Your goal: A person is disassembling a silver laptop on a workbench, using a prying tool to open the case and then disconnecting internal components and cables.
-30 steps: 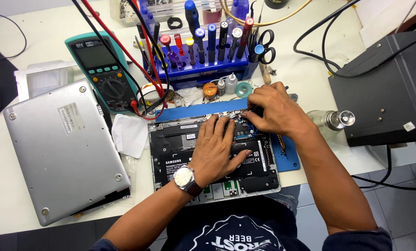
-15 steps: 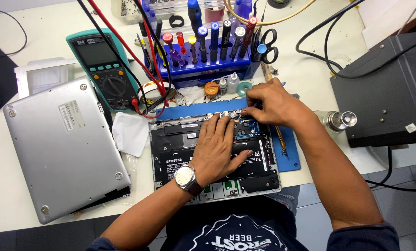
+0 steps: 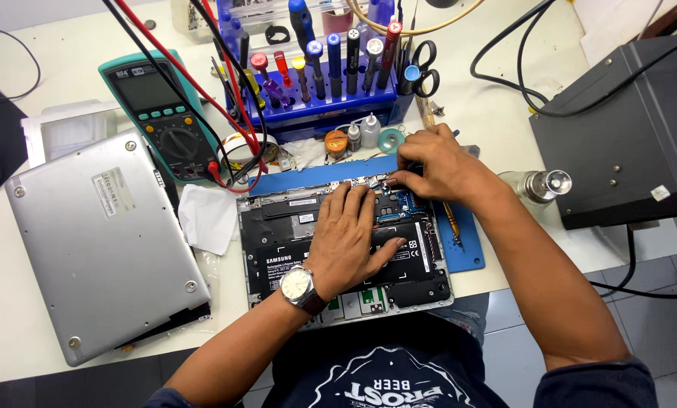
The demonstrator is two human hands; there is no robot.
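On the counter [image 3: 36, 355], a silver cover [image 3: 97, 242] is laid at the left. The opened laptop [image 3: 346, 242] is pressed by the left hand [image 3: 350, 234], fingers spread flat. At its top edge, the right hand [image 3: 437, 162] is pinched together on a small part.

Electronics repair workshop, multimeter [image 3: 159, 117], screwdriver rack [image 3: 323, 106]

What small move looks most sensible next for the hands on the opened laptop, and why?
Probably a gentle lift or tug with the right hand, while the left hand keeps pressing down. The right fingertips pinch something small at the top edge of the opened laptop; what it is cannot be told. The left hand lies flat on the black battery, steadying the chassis.
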